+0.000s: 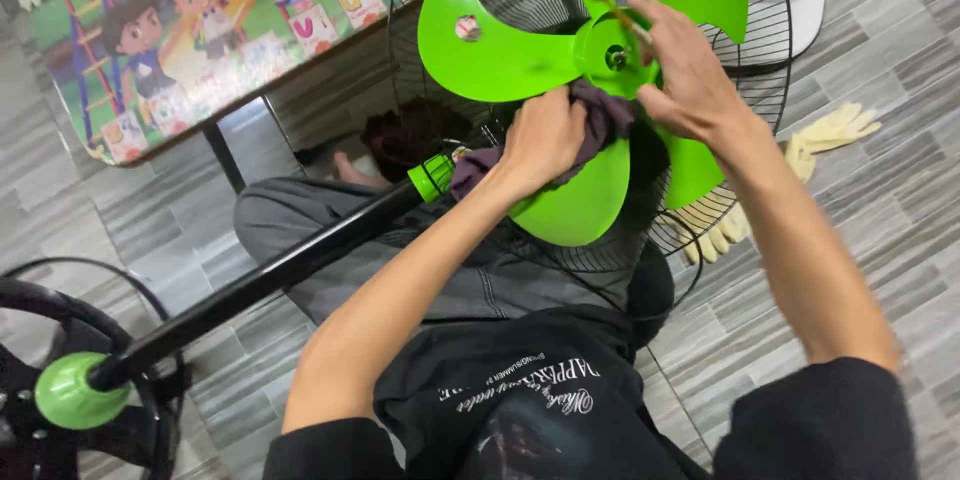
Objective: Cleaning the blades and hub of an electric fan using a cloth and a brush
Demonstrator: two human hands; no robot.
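Left hand (pixel 541 136): closed on a dark cloth (pixel 600 120), pressing it against the green blade (pixel 500 45) just below the hub (pixel 612 52).
Right hand (pixel 685 70): fingers pinching a thin stick at the hub.
Blade: lying in the black grille (pixel 770 80), over the lap.
Risk 1: blade may turn under the push, so the cloth slips.
Risk 2: cloth could snag on the wires.

Fan blade (pixel 500 55): bright green. Cloth (pixel 600 120): dark purple. Fan guard (pixel 760 80): black wire. Floor (pixel 900 190): grey streaked tile. Gloves (pixel 830 130): pale yellow.
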